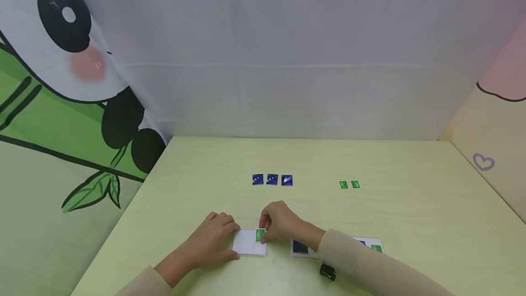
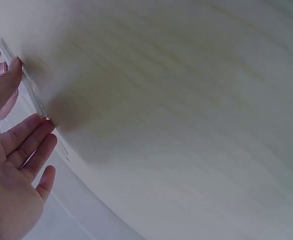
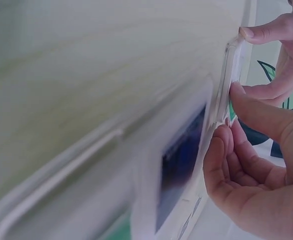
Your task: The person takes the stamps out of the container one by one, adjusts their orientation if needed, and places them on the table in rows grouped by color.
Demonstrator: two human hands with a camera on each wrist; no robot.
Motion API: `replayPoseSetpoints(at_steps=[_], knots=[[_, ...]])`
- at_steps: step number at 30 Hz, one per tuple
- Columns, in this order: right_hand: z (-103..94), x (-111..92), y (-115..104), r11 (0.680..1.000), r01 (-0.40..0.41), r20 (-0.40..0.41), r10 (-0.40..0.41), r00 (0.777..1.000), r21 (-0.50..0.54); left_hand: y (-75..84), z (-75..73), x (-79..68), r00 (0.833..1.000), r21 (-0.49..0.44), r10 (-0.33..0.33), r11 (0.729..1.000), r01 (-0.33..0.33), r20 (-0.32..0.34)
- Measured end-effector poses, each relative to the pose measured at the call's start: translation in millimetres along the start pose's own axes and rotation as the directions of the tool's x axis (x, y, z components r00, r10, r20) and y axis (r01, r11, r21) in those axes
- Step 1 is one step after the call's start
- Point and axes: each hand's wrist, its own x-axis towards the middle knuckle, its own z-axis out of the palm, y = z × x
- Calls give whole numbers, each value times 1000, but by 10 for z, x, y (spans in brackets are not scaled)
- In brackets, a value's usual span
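Note:
A small white board [image 1: 245, 244] with a clear rim lies near the front of the table. My left hand [image 1: 213, 240] steadies its left side, thumb at the near corner and fingers at the far one. In the left wrist view the thumb and fingertips of that hand [image 2: 24, 160] meet the board's edge. My right hand [image 1: 281, 223] pinches a small green picture card [image 1: 260, 235] between thumb and fingers over the board's far right corner. Close up in the right wrist view, the green card [image 3: 231, 111] is mostly covered by the fingers and sits against the board [image 3: 229, 75].
Behind the hands lie three dark blue cards [image 1: 272, 179] in a row and two green cards [image 1: 349, 184]. A second board [image 1: 300, 247] with a dark picture and a third board [image 1: 380, 242] are partly under the right forearm. A black clip [image 1: 328, 272] lies in front.

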Motion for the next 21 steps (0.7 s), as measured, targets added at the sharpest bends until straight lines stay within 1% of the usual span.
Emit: replayPoseSetpoints(at_steps=[7, 21], knots=[[-16, 12, 9, 1000, 15, 3, -15, 1000, -3, 7, -12, 5, 1000, -8, -6, 1000, 6, 13], [-71, 60, 31, 996, -45, 53, 41, 998, 74, 6, -26, 5, 1000, -1, -3, 1000, 3, 3]])
